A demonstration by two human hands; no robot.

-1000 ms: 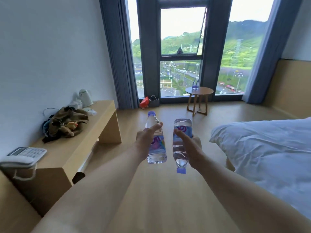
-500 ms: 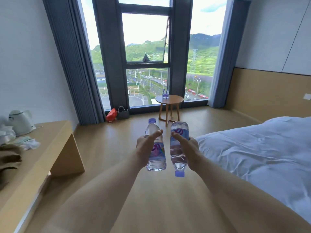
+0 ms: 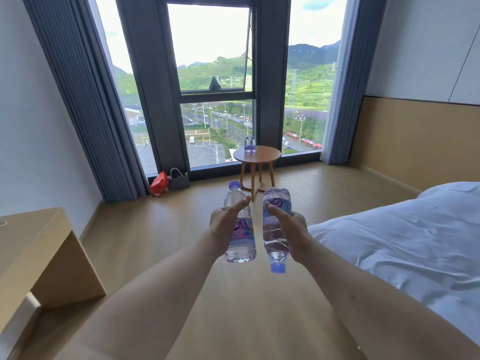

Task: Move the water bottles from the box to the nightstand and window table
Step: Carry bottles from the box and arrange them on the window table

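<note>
My left hand (image 3: 224,227) grips a clear water bottle (image 3: 242,245) held upright, blue cap on top. My right hand (image 3: 293,231) grips a second water bottle (image 3: 275,224) turned upside down, its blue cap pointing at the floor. Both bottles hang in the air over the wooden floor, side by side and a little apart. Straight ahead stands a small round wooden window table (image 3: 262,154) with two more bottles (image 3: 250,145) on its far left edge. The box and the nightstand are out of view.
A bed with a white duvet (image 3: 405,242) fills the right side. A wooden desk (image 3: 39,253) sits at the left. A red bag (image 3: 159,182) and a grey bag (image 3: 178,180) lie by the window. Open wooden floor runs between desk and bed.
The view has moved forward and swung right: the window table is nearer and more central, and the desk with its clutter has slid off to the left. Both hands keep their bottles.
</note>
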